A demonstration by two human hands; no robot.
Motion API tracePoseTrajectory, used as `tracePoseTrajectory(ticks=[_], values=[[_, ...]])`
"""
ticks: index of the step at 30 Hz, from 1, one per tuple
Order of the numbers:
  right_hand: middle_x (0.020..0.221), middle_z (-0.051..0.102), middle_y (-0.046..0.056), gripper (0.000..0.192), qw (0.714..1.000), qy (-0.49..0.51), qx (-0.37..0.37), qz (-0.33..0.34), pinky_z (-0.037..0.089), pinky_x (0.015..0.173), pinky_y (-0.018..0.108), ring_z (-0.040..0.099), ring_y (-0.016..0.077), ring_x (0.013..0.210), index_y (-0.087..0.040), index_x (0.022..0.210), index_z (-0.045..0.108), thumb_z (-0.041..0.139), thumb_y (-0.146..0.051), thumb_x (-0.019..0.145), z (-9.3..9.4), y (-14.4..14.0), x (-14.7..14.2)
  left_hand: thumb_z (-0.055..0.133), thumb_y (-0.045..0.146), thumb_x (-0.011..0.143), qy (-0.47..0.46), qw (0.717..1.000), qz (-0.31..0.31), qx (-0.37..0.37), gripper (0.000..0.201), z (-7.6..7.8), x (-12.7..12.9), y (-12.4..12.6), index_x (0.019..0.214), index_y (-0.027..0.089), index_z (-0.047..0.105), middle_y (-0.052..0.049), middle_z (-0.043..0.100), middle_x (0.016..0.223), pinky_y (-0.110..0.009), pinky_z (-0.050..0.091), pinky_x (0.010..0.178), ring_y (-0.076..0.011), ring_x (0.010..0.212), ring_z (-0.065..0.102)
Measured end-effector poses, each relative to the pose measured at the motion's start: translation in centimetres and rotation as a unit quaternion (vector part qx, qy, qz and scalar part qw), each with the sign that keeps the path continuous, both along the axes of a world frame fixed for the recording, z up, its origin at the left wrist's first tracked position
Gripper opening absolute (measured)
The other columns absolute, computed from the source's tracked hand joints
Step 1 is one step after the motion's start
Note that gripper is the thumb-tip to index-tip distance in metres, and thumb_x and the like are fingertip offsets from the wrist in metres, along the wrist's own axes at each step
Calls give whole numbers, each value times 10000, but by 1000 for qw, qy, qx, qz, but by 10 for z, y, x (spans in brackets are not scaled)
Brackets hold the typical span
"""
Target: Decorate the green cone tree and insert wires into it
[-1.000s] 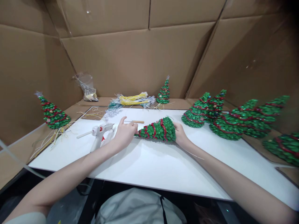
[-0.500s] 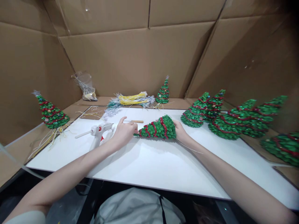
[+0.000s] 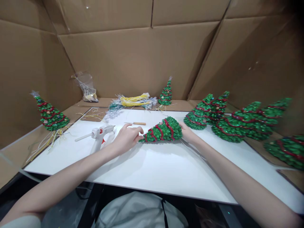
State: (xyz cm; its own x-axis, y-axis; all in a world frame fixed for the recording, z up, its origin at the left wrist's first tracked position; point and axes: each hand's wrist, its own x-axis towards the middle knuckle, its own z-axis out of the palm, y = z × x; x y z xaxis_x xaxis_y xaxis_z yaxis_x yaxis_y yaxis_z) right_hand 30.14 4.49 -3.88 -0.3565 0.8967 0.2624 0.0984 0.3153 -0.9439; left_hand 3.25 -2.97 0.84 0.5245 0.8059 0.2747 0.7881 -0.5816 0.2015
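A small green cone-shaped Christmas tree (image 3: 163, 130) wound with red trim lies on its side on the white board (image 3: 156, 167). Its tip points left. My right hand (image 3: 188, 133) grips its wide base. My left hand (image 3: 127, 137) rests on the board just left of the tip, fingers loosely spread, thumb and forefinger close to the tip; whether they pinch it I cannot tell. A white glue gun (image 3: 99, 135) stands just left of that hand. A thin wooden-handled tool (image 3: 136, 123) lies beyond my fingers.
Several finished green trees lie along the right (image 3: 239, 122). One stands at the far left (image 3: 49, 114), another at the back (image 3: 166, 93). Yellow and silver wire bundles (image 3: 133, 101) and a plastic bag (image 3: 86, 87) sit at the back. Cardboard walls enclose the bench.
The tree has shifted a little to the right with my right hand. My left hand has loosened from the tip and its fingers have spread.
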Motion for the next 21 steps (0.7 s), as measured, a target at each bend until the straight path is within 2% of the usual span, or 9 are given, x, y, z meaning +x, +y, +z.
tracePoseTrajectory(ticks=[4, 7, 12, 14, 17, 21], values=[[792, 714, -7, 156, 996, 65, -53, -30, 516, 765, 344, 649, 213, 782, -205, 751, 699, 650, -288, 628, -9, -2, -6, 478, 256, 880, -4, 999, -20, 32, 120, -3, 0, 1, 829, 190, 565, 22, 682, 769, -386, 294, 1009, -112, 672, 603], [830, 722, -17, 215, 989, 105, -94, -38, 518, 778, 338, 658, 208, 796, -228, 820, 711, 649, -259, 617, -13, -3, -10, 480, 242, 878, -6, 999, -21, 43, 147, -4, 2, 1, 773, 184, 564, 27, 675, 737, -367, 313, 996, -111, 669, 602], [823, 730, -8, 192, 978, 140, -132, -76, 528, 761, 336, 665, 220, 797, -208, 765, 723, 648, -221, 589, -14, -2, -15, 528, 229, 845, 22, 999, 24, 22, 112, -2, 8, 4, 766, 181, 591, 24, 648, 594, -378, 352, 957, -139, 624, 601], [865, 728, -4, 221, 975, 152, -139, -80, 525, 778, 336, 662, 223, 833, -207, 798, 722, 643, -200, 591, -14, -2, -17, 558, 222, 821, 41, 998, 39, 11, 106, -2, 10, 8, 736, 183, 607, 17, 637, 539, -379, 371, 927, -157, 606, 600], [909, 722, 4, 249, 971, 172, -149, -76, 522, 792, 344, 656, 229, 876, -208, 834, 717, 635, -191, 600, -13, -3, -19, 577, 161, 786, 58, 998, 30, 3, 132, -3, 11, 14, 659, 184, 605, 0, 676, 590, -370, 387, 877, -166, 600, 606], [844, 729, 8, 220, 966, 182, -162, -88, 532, 750, 339, 669, 225, 803, -194, 788, 718, 638, -177, 583, -15, -3, -19, 573, 88, 752, 59, 998, 9, 2, 162, -2, 13, 18, 618, 178, 584, 8, 706, 671, -357, 383, 839, -165, 616, 615]])
